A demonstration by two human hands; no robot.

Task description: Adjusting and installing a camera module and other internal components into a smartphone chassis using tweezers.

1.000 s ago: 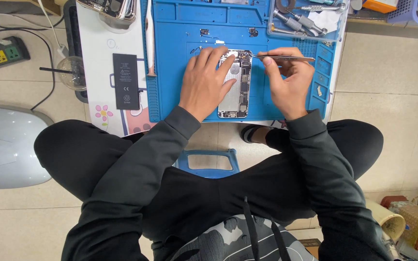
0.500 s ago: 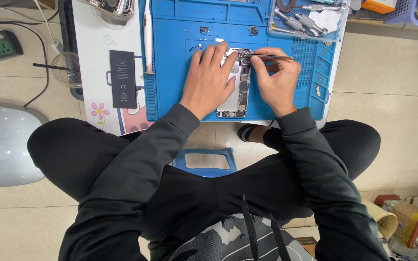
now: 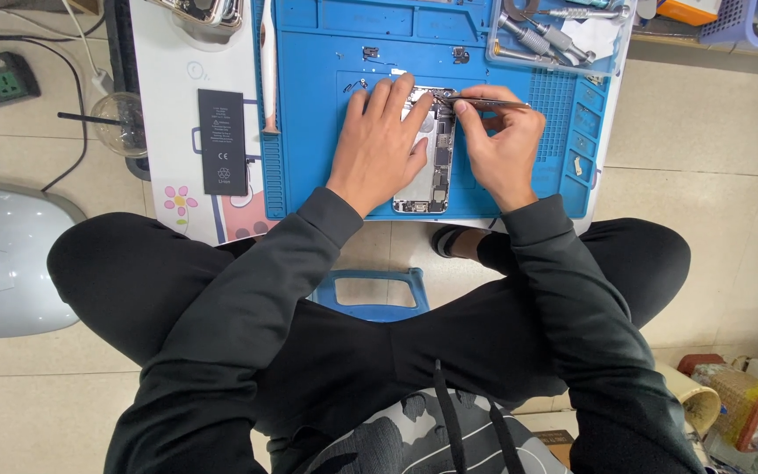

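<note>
The opened phone (image 3: 432, 167) lies face-up-less on the blue repair mat (image 3: 326, 123), its long axis running six to twelve o'clock, with the bare metal shell and circuit board showing. It is already well stripped: the screen is off, and the flat black battery (image 3: 222, 141) rests apart on the white worktop (image 3: 168, 114), well off toward nine o'clock of the phone.

Nearest the person, the left hand (image 3: 383, 145) lies flat over the phone's left half, fingers spread and pressing down to steady it — it grips nothing. The right hand (image 3: 502, 145) sits at three o'clock of the phone, its fingers pinched narrow on a pair of metal tweezers (image 3: 484, 104) whose tips point toward nine o'clock and meet the phone's upper end. What the tips touch is too small to tell.

A few tiny loose parts (image 3: 366, 54) lie on the mat toward twelve o'clock, likely screws or brackets already taken out. Farther off, at one o'clock, a clear tray (image 3: 563, 35) holds screwdrivers and other tools.

Judging from this, the teardown is past its middle — battery and screen are out, while the board is in the shell, and the work at the top end is not yet finished.
</note>
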